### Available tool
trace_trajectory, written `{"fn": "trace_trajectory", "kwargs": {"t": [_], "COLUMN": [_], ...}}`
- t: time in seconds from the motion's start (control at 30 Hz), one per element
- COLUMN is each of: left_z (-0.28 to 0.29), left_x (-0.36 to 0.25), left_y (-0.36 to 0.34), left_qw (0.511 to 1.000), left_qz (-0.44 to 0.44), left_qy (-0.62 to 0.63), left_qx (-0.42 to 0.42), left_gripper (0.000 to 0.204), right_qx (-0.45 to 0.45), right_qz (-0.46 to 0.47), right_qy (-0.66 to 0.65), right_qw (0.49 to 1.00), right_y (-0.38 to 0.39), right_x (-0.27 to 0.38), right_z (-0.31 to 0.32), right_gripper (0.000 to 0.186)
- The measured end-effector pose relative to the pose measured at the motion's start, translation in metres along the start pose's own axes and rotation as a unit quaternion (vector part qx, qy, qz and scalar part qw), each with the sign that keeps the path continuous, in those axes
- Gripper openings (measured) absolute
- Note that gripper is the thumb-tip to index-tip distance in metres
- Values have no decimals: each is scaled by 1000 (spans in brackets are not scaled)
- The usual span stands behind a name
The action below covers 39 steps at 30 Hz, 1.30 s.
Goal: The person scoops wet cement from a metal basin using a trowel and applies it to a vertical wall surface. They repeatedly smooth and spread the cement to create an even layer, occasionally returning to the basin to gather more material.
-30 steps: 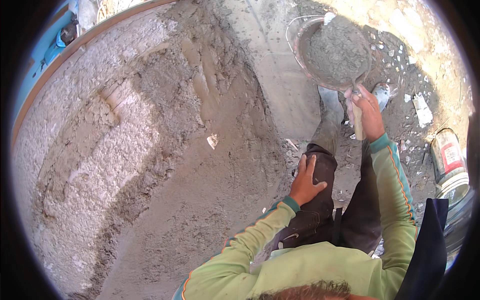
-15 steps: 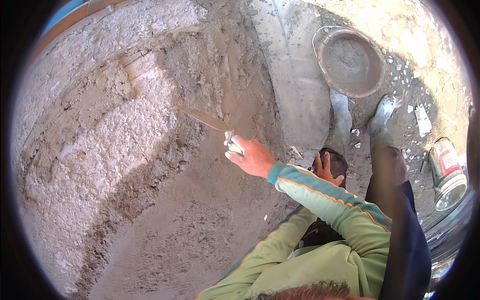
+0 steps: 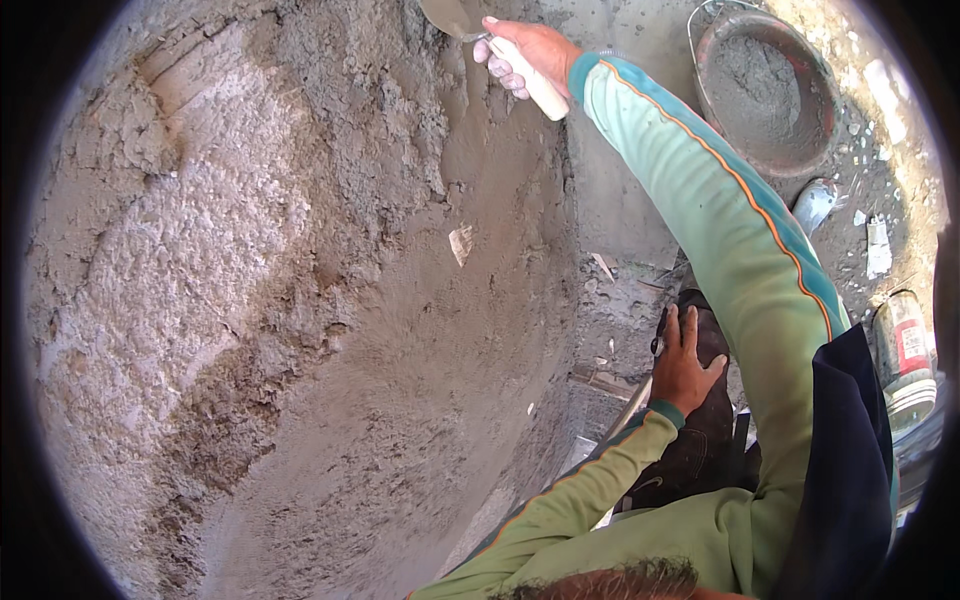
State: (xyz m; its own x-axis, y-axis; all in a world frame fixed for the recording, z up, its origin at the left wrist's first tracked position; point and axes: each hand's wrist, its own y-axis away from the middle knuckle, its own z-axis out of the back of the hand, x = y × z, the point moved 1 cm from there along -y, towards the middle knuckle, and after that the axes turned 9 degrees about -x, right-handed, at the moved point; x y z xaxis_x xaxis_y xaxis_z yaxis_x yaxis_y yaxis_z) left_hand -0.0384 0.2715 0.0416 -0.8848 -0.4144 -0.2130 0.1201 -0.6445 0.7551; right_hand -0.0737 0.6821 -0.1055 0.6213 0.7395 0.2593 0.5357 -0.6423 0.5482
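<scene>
Stretched far ahead, my right hand (image 3: 538,50) is closed round the pale handle of a trowel (image 3: 546,97). The trowel's blade points up and left, partly cut off by the top edge of the view, over the rough mortar-covered surface (image 3: 400,330). Fingers spread, my left hand (image 3: 684,368) lies on my dark-trousered knee and holds nothing. A pale flake (image 3: 461,244) sits on the smoother mortar below the trowel. Wet grey mortar fills a round bucket (image 3: 700,85) to the right of my right hand.
A whitish, rough patch (image 3: 190,250) bares itself among darker mortar at left. My boot (image 3: 817,203) shows below the mortar bucket. At right lies a dirty container with a red label (image 3: 905,345), near scattered white chips and a pale fragment (image 3: 878,248).
My right hand has swung the trowel forward, away from the middle of the mortar surface. My left hand remains on my knee. The whole view has shifted, and the pale flake now shows.
</scene>
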Motion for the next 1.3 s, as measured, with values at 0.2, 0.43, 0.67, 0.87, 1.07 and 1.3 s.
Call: {"fn": "trace_trajectory", "kwargs": {"t": [0.2,0.43,0.67,0.87,1.07,1.3], "left_z": [-2,-101,-73,10,-4,-27], "left_x": [12,129,115,22,26,56], "left_y": [1,75,52,-9,4,25], "left_qw": [999,985,987,988,991,992], "left_qz": [-15,8,-134,-142,53,-109], "left_qy": [24,171,7,-46,116,69], "left_qx": [18,34,83,35,32,-4], "left_gripper": [89,60,54,53,46,43], "right_qx": [69,73,66,-41,-17,13], "right_qz": [-63,-68,-19,-132,-89,-165], "right_qy": [24,-23,166,22,-100,28], "right_qw": [995,995,984,990,991,986], "right_y": [54,110,150,133,26,133], "right_x": [-107,-192,-262,-194,-99,-176], "right_z": [-32,-79,-27,16,1,-46], "right_gripper": [54,48,50,46,40,38]}}
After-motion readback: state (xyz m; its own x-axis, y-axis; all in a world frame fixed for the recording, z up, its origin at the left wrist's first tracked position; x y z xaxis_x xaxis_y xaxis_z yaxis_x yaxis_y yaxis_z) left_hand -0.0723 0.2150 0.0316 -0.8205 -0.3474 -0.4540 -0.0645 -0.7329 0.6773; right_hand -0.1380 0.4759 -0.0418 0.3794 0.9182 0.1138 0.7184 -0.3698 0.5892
